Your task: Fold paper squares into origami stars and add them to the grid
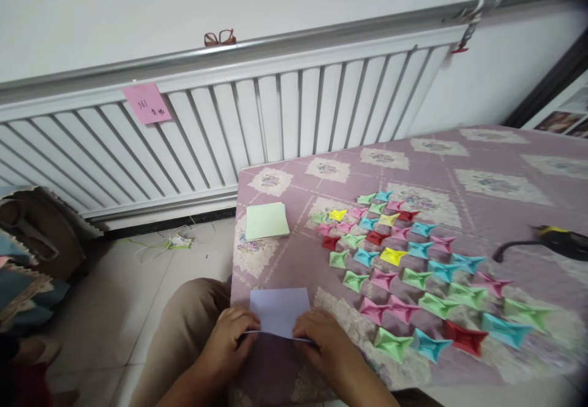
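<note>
The left hand (232,341) and right hand (325,344) pinch, nearly shut, the near corners of the light, bendy purple paper (280,310) on the tabletop (275,370); hold its edges softly, or it may crease.

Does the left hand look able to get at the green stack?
Probably yes: nothing covers the green stack, and it lies just past the purple sheet, though the left hand now grips that sheet.

Khaki trousers (177,333) (plain ones).
</note>
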Demonstrator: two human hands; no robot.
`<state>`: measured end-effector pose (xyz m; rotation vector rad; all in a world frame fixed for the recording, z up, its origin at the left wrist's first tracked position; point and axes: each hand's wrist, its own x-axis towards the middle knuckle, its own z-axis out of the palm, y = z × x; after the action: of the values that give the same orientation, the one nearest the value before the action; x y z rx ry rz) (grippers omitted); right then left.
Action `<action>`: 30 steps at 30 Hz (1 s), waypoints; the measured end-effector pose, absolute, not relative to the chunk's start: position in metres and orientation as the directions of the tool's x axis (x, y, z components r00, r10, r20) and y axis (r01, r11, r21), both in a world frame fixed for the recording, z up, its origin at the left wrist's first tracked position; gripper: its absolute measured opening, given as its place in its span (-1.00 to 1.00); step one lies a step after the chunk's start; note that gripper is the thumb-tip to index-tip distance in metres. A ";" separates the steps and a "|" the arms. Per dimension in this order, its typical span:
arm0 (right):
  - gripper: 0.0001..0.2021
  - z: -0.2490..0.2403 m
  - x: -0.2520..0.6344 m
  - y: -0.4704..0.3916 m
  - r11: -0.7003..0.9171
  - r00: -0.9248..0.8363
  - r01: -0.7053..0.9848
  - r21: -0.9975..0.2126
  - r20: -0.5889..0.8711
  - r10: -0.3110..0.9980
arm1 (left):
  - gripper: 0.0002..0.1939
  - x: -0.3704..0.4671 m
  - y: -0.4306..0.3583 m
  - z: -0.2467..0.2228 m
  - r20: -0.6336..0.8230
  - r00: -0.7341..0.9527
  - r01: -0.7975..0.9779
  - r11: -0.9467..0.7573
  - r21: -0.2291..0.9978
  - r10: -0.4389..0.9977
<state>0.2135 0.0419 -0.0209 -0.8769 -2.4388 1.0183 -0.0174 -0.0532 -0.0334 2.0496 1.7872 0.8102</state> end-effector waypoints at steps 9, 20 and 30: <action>-0.85 -0.032 0.222 0.051 0.455 -0.661 0.421 -0.785 0.078 0.746 | -0.78 -0.015 -0.056 -0.030 0.153 -0.073 0.742 -0.049 0.668 0.986; -0.65 -0.045 0.205 0.049 0.485 -0.489 0.567 -0.666 0.202 0.849 | -0.85 -0.016 -0.046 -0.033 -0.022 -0.273 0.747 0.226 0.626 0.962; -0.66 -0.054 0.196 0.054 0.421 -0.406 0.689 -0.589 0.167 0.898 | -0.35 -0.016 -0.044 -0.041 0.154 -0.301 0.850 0.192 0.491 0.941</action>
<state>0.1960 0.0540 -0.0543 -1.3450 -2.2176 0.6046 -0.0156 -0.0440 -0.0410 1.7359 2.2786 0.7463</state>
